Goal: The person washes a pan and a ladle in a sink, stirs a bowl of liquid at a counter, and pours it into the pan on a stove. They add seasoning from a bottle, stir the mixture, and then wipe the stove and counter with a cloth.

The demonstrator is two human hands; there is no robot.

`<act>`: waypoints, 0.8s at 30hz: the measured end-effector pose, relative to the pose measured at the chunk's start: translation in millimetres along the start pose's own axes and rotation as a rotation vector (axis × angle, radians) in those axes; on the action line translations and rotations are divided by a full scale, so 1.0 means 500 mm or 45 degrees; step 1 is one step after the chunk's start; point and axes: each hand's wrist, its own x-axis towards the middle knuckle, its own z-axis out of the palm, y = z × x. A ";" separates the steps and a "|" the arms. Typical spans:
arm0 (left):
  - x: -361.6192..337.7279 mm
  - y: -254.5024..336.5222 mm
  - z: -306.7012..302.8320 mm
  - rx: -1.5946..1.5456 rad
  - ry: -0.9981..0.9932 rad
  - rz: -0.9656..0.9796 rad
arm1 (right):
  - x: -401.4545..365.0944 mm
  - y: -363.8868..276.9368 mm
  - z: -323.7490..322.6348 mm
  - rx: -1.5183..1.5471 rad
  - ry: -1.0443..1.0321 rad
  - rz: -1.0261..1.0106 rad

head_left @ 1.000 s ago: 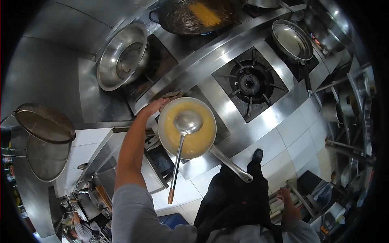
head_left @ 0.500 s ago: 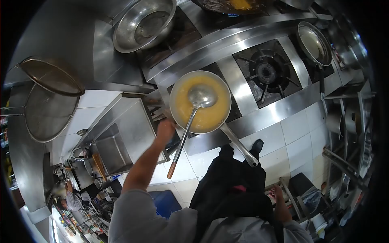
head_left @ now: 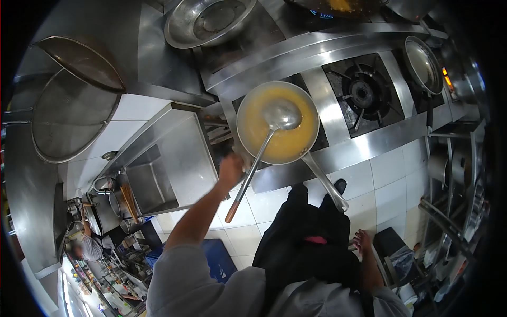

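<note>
Flanking a round grey metal pan (head_left: 313, 124) of yellow liquid (head_left: 300, 140), my left hand (head_left: 231, 168), grip unclear; my right hand (head_left: 362, 241), loosely spread.

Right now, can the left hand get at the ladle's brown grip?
Likely yes: the left hand looks close to the ladle, and its brown grip sticks out past the pan, with nothing covering it.

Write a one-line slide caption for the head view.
A ladle rests in a pan of yellow liquid on the stove, the left hand near the ladle's handle.
</note>
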 end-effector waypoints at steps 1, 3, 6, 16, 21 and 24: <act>-0.007 0.012 -0.015 0.000 -0.001 0.004 | 0.016 0.014 -0.013 0.031 -0.024 -0.027; -0.029 0.032 -0.036 -0.210 -0.152 -0.053 | 0.017 0.038 -0.025 0.054 -0.040 -0.042; 0.043 -0.037 -0.031 -0.114 -0.069 0.040 | 0.015 0.032 -0.026 -0.038 -0.042 0.000; 0.081 -0.076 -0.055 -0.012 -0.013 0.238 | -0.011 0.021 -0.039 0.132 -0.048 0.006; 0.384 -0.061 -0.204 0.105 0.010 -0.253 | -0.037 0.065 -0.069 0.149 0.072 -0.008; 0.554 -0.045 -0.108 -0.105 -0.431 -0.409 | -0.079 0.081 -0.063 0.172 0.158 -0.018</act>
